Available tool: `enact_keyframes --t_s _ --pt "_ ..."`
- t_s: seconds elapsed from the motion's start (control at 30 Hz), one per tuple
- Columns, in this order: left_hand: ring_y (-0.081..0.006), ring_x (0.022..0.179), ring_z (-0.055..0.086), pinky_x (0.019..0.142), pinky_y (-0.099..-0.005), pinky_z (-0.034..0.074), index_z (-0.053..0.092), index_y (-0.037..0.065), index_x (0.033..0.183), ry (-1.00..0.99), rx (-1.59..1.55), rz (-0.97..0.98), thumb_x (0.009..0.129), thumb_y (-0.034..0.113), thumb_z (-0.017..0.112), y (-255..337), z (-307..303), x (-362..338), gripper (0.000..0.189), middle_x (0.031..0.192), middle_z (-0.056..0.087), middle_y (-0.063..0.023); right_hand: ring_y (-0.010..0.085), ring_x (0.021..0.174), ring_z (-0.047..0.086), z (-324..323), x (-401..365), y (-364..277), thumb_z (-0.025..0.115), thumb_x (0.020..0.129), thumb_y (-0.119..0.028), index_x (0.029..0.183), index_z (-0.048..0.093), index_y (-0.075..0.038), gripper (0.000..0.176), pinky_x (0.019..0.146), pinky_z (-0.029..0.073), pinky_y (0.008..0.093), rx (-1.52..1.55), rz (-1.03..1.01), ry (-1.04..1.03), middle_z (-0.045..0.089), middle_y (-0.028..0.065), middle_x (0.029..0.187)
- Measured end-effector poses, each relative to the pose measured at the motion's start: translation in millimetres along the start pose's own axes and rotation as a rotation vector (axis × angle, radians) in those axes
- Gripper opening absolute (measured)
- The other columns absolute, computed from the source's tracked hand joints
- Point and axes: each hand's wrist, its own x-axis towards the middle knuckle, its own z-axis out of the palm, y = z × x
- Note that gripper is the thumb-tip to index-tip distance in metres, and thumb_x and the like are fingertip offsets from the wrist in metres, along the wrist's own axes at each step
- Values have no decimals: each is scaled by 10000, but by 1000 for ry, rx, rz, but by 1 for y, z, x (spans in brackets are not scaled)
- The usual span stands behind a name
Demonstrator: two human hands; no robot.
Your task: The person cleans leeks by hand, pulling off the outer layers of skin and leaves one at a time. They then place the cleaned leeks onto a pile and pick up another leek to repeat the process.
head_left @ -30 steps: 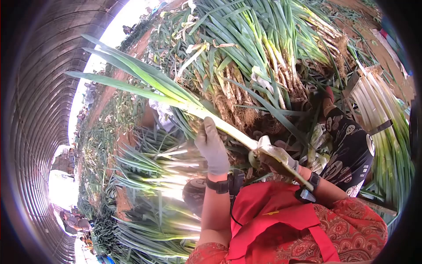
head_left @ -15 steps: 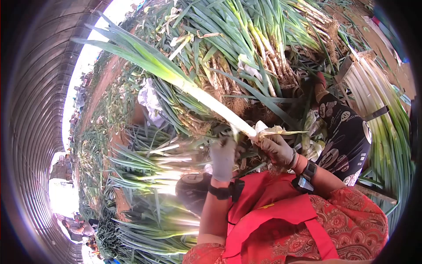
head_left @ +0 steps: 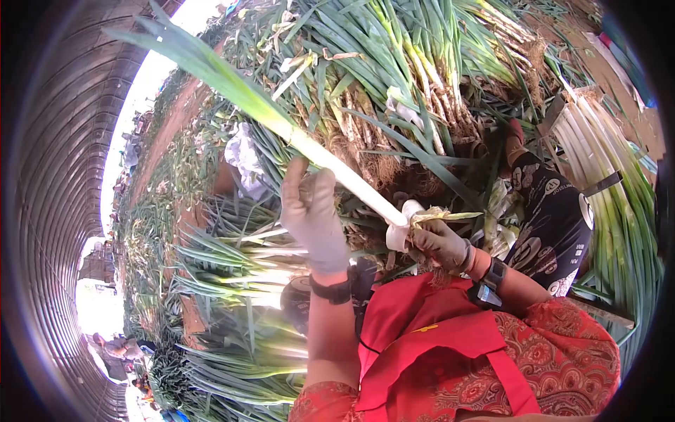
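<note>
A long leek [head_left: 344, 172] slants across the middle, green leaves at upper left and white root end at lower right. My right hand [head_left: 441, 246], in a soiled glove, is closed on the root end, where loose peeled layers [head_left: 415, 216] curl around the stalk. Just below the middle of the stalk is my left hand [head_left: 313, 214], in a pale glove, raised with its fingers apart. Whether its fingertips touch the stalk is hard to tell.
Piles of leeks with roots [head_left: 429, 77] lie ahead. Trimmed leeks [head_left: 260, 264] lie at left, beside a white plastic piece [head_left: 244, 158]. A strapped bundle of leeks [head_left: 608, 165] stands at right. A person [head_left: 123, 348] is far off at lower left.
My left hand has moved up and left from near the root end to beside the mid-stalk. The root end has shifted slightly down and left, and a layer there now hangs looser.
</note>
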Motion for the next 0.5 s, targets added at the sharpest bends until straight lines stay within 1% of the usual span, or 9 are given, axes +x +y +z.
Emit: enact_keyframes --t_s 0.1,0.2,0.27,0.33,0.37,0.4,0.43,0.47,0.5 --pt "-54 696 541 609 -219 454 665 -47 1007 116 246 156 853 -20 687 -10 7 1 158 850 618 -25 55 474 498 9 -6 -7 611 951 -292 1017 590 -43 258 425 370 196 -138 -18 43 593 -3 665" --pt "-73 672 555 578 -226 451 672 -2 925 54 377 269 844 -32 672 -23 -4 1 86 820 621 -28 36 539 491 14 -7 -2 611 935 -205 1103 589 -24 248 468 380 194 -263 -154 162 616 -10 790" --pt "-107 651 566 603 -240 461 675 6 871 -98 535 446 831 -37 660 -20 -5 -4 61 801 638 -45 48 642 523 14 -8 0 606 940 -195 1160 576 -12 288 554 423 205 -221 -183 205 614 -8 877" --pt "-184 610 585 601 -285 478 646 25 813 -314 630 615 791 -33 663 -15 -3 -13 65 775 637 -82 68 794 545 5 -5 2 595 951 -200 1223 552 -1 340 689 456 231 -199 -190 207 608 -1 974" --pt "-214 621 599 588 -314 487 634 42 810 -452 571 514 785 -30 655 -10 0 -31 79 770 628 -94 82 894 550 -4 -4 5 587 959 -211 1257 535 5 371 782 468 251 -198 -181 188 604 5 1028" --pt "-234 623 605 570 -328 488 623 59 798 -640 611 504 776 -42 644 0 1 -48 105 753 622 -91 82 897 548 -13 -3 7 584 964 -222 1261 532 4 377 786 467 252 -212 -168 185 602 3 1017" --pt "-249 618 606 565 -331 488 624 80 788 -865 432 374 766 -52 643 5 0 -69 135 742 617 -81 81 900 546 -18 -2 7 581 969 -232 1266 529 2 382 791 465 252 -226 -154 182 599 0 1006" --pt "-250 601 599 534 -329 474 617 85 766 -1066 330 369 753 -28 677 1 -3 -86 129 735 603 -67 52 669 507 -7 1 0 570 979 -281 1250 542 -14 382 585 425 218 -217 -371 206 571 -26 852" --pt "-241 627 602 559 -324 476 613 80 778 -1156 335 323 792 0 653 6 -14 -95 91 743 603 -66 33 555 416 -7 -12 -18 551 988 -333 1245 550 -30 398 478 328 207 -151 -130 112 528 -56 778"
